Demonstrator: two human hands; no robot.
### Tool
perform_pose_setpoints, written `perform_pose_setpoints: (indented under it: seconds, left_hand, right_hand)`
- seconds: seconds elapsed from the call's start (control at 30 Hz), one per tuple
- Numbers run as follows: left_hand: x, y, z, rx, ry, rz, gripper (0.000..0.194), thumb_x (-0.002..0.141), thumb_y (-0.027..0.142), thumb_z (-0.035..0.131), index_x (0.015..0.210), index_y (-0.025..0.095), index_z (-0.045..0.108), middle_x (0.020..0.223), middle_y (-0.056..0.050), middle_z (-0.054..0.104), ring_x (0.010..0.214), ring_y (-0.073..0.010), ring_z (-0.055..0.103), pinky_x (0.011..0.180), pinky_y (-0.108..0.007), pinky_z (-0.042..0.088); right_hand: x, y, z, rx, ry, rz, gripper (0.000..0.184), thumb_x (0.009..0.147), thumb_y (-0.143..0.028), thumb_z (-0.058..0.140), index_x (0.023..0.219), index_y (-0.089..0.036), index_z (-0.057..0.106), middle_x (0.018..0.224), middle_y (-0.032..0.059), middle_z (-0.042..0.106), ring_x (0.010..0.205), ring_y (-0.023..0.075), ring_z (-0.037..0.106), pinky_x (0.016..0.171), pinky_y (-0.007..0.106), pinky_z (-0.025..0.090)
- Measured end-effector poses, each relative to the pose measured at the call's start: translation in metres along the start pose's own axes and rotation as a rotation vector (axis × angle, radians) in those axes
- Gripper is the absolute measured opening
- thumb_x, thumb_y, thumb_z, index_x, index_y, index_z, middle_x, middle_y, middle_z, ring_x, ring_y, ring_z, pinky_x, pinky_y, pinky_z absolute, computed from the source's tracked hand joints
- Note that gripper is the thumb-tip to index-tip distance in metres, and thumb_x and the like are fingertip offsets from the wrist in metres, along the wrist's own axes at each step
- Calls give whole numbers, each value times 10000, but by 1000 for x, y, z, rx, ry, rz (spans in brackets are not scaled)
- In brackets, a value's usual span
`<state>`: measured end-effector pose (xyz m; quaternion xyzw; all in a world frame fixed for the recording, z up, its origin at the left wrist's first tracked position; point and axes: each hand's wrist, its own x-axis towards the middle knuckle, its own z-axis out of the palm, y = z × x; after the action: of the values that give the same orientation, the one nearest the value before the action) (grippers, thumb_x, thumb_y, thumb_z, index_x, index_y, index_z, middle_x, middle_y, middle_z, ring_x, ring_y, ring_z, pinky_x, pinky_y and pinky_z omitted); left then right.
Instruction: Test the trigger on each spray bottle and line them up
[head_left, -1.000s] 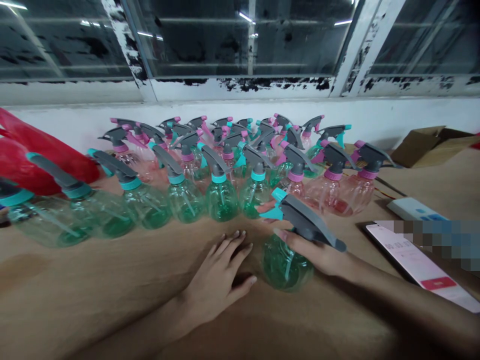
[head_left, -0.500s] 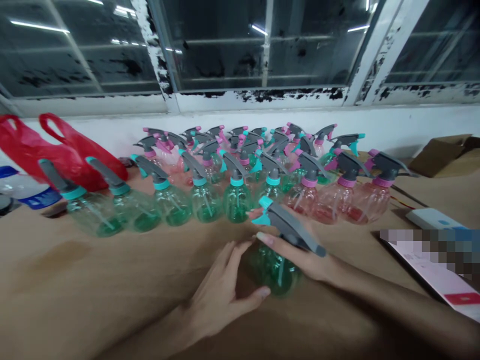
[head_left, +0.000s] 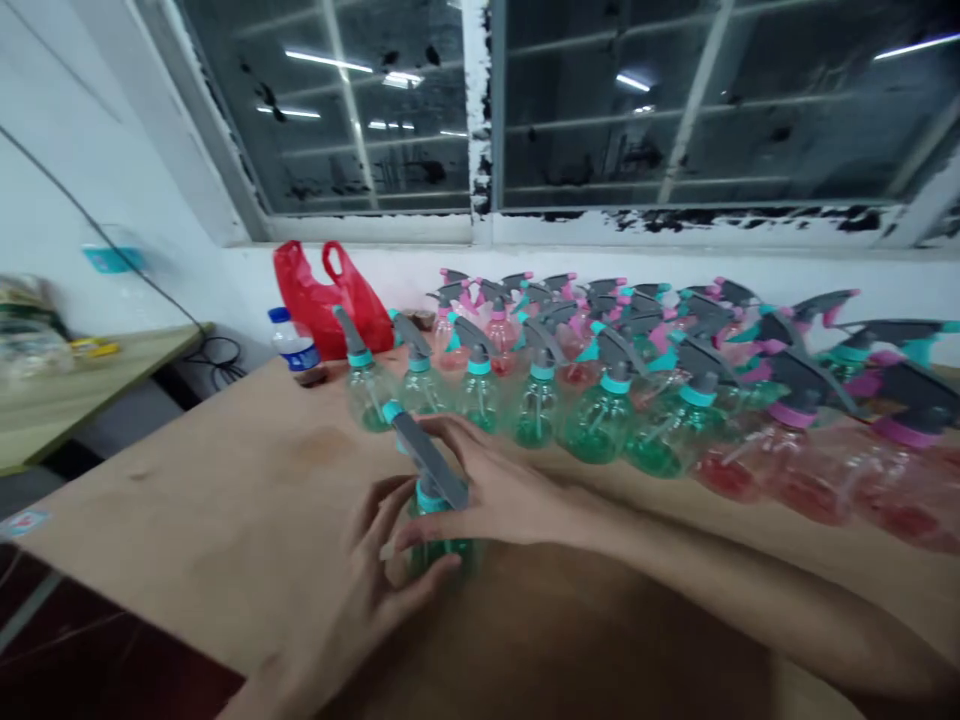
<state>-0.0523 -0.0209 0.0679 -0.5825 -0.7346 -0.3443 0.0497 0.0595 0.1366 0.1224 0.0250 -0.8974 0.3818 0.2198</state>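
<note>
A green spray bottle (head_left: 437, 545) with a grey trigger head and teal collar stands on the brown table (head_left: 225, 520) in front of me. My left hand (head_left: 375, 585) curls round its lower body from the left. My right hand (head_left: 491, 490) grips it from the right, at the neck and trigger head. Behind it stands a row of green spray bottles (head_left: 536, 415), with pink spray bottles (head_left: 795, 460) to the right and behind.
A red plastic bag (head_left: 330, 295) and a blue-capped water bottle (head_left: 295, 345) sit at the table's back left, by the white wall under the window. A lower side table (head_left: 67, 390) stands to the left. The table's left edge drops off near me.
The view has swung left. Both hands have carried the green spray bottle leftwards along the table; my left hand now wraps its body, where a second ago it lay flat on the table.
</note>
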Motion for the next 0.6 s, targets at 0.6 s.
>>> perform_pose_setpoints:
  seconds: [0.6]
  left_hand:
    - [59, -196, -77, 140, 379, -319, 481, 732, 528, 621, 1090, 213, 558, 1045, -79, 587, 1051, -299, 530, 842, -430, 444]
  right_hand:
    - [170, 2, -7, -655, 197, 50, 368, 860, -421, 496, 958, -102, 651, 901, 157, 690, 858, 295, 629, 666, 379, 438]
